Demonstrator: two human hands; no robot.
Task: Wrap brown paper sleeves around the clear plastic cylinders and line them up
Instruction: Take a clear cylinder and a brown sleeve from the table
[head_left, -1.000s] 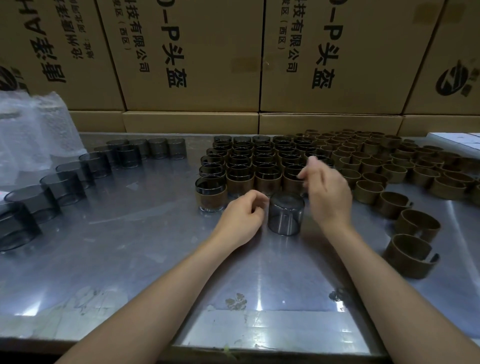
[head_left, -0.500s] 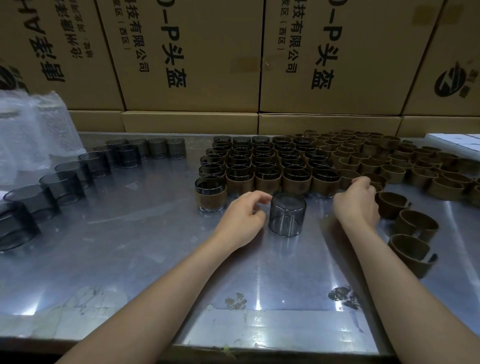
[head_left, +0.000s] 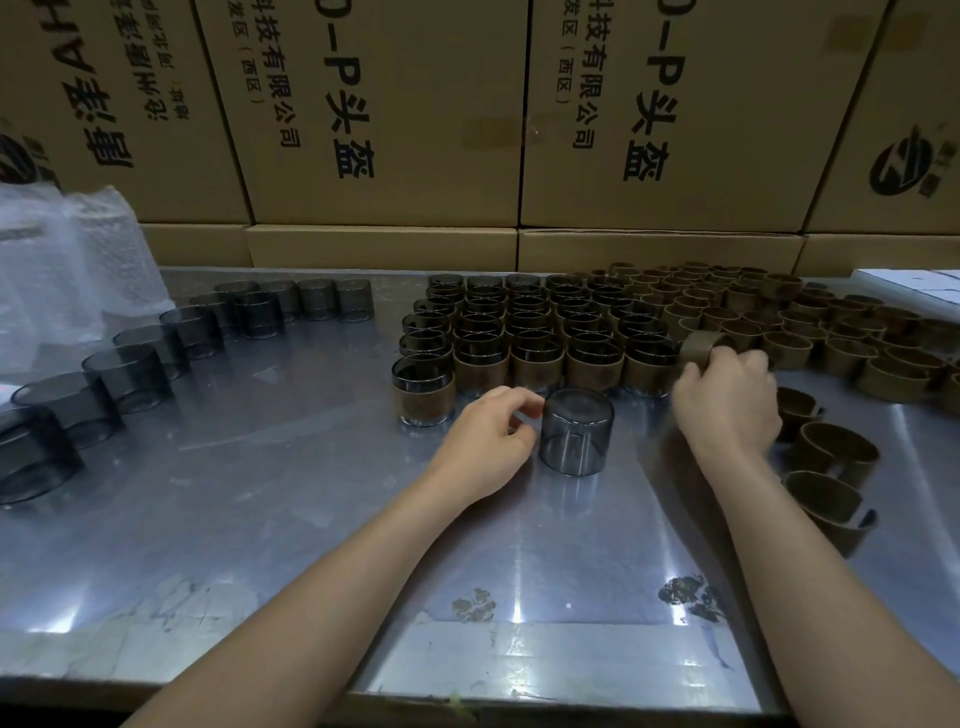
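Landmark for these notes: the bare cylinder (head_left: 576, 439) standing mouth-down on the steel table (head_left: 260, 519), just in front of the finished block.

Far left of it: a curved row of unwrapped cylinders (head_left: 130, 369), my stock to draw from, with bubble wrap (head_left: 67, 270) behind them. Kept well apart from the landmark, I judge, so raw and finished pieces don't mix.

Just left of it: my left hand (head_left: 485, 441), fingers loosely curled, forefinger reaching toward its top edge. Thumb and finger sit right beside the wall; whether they actually touch it, I cannot tell. I read this hand as steadying the piece while the sleeve comes over.

Behind it: the wrapped cylinders (head_left: 535, 332), packed in tight rows. One wrapped piece (head_left: 423, 389) starts a new front row, behind and left of the landmark; that looks to be where this one goes next.

Right of it: my right hand (head_left: 727, 400), fingers closed on one paper sleeve (head_left: 701, 345) lifted at the edge of the sleeve pile (head_left: 805, 332). Open curled sleeves lie near this hand for quick reach.

Step in hand: bring sleeve to cylinder, wrap, line up.
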